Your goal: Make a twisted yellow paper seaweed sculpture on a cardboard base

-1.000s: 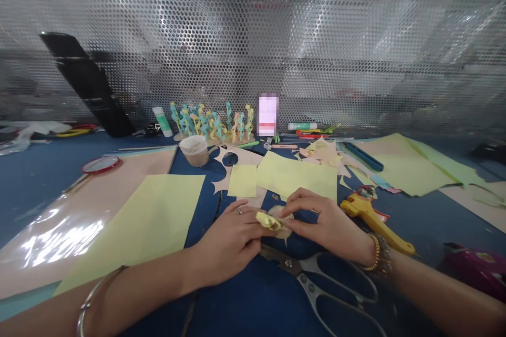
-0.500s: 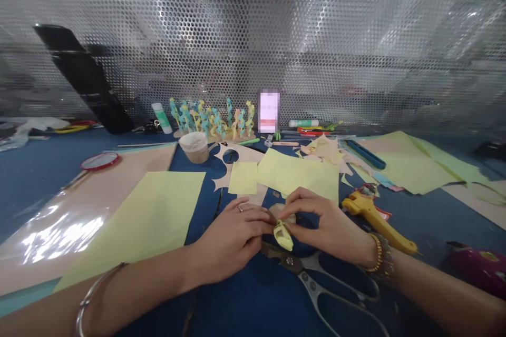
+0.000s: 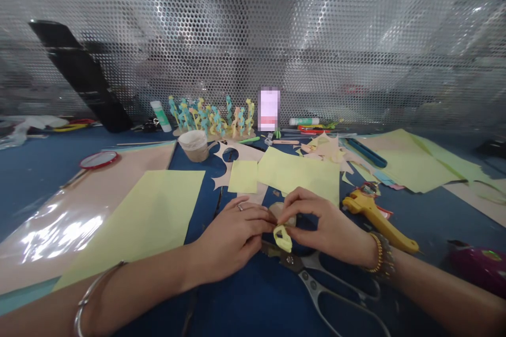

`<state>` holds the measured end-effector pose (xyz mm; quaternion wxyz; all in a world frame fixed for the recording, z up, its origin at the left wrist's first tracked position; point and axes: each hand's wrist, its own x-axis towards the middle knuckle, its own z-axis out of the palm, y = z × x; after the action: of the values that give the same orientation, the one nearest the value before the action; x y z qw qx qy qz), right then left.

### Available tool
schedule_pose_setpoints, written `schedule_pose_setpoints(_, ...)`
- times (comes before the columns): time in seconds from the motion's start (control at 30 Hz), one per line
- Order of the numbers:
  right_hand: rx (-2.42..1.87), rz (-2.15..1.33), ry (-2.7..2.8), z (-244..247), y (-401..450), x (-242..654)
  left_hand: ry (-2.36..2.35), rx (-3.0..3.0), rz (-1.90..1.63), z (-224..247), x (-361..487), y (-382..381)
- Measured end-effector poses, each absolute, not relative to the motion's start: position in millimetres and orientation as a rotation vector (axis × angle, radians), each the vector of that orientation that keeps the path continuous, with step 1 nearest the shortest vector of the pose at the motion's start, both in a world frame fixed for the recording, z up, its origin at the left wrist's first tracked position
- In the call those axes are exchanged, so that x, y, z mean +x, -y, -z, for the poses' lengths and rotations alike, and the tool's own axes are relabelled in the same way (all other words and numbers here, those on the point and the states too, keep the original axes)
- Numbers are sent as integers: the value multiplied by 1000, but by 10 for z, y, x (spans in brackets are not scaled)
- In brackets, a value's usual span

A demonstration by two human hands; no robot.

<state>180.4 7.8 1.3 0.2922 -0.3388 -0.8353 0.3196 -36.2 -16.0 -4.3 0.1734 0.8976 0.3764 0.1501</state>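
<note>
The right hand [image 3: 321, 224], nearly closed, pinches a small yellow curled paper strip [image 3: 288, 245] just beyond silver metal scissors [image 3: 290, 260]; the left hand [image 3: 233, 233] curves alongside, its grip I can't tell; squeezing too hard could crush the loop.

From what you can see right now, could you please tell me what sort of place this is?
It looks like a blue-topped papercraft worktable, judging by the large grey metal scissors, the flat pale-yellow paper sheets and the peach paper sheet with curved cut-outs.
</note>
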Motion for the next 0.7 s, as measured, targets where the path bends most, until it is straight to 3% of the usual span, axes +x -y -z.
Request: schedule_pose_setpoints(0.7, -989, -948, 2131, 5, -114, 1817, -1030, 2592, -520, 54, -372, 165)
